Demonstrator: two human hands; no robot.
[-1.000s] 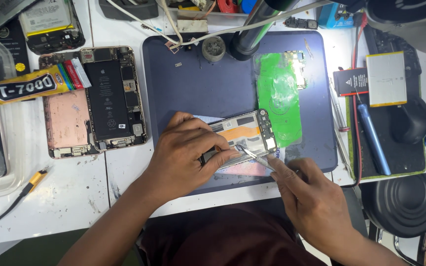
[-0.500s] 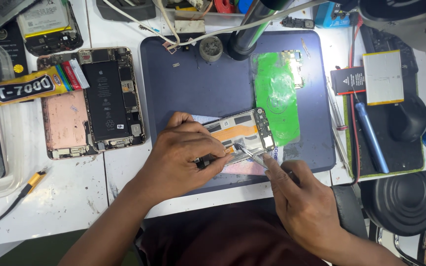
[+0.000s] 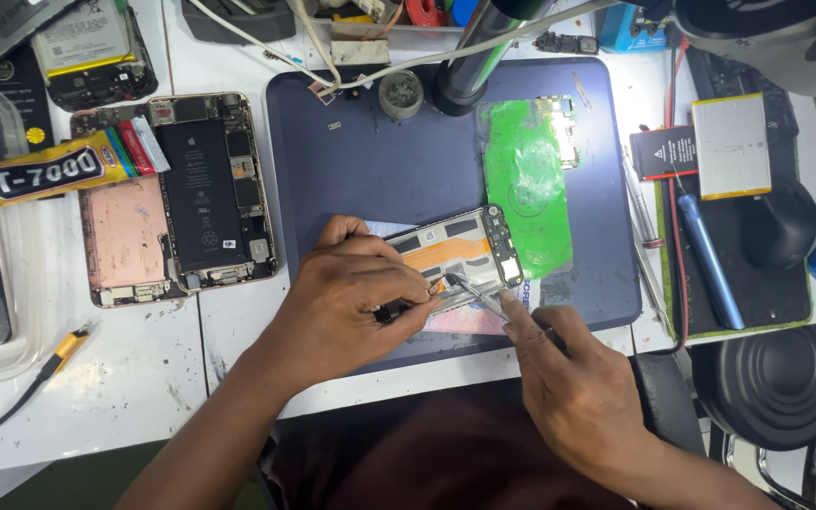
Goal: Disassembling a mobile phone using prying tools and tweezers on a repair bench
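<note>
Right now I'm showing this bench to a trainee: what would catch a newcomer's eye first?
First, the two hands at the middle: the left hand steadies an opened phone on the blue mat, while the right hand works tweezers into it. Next, the bright green sheet on the mat's right part. Then, at left, another open phone with a yellow glue tube beside it.

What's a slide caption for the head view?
Left hand steadies an opened phone frame on a dark-blue mat; right hand applies metal tweezers.
</note>
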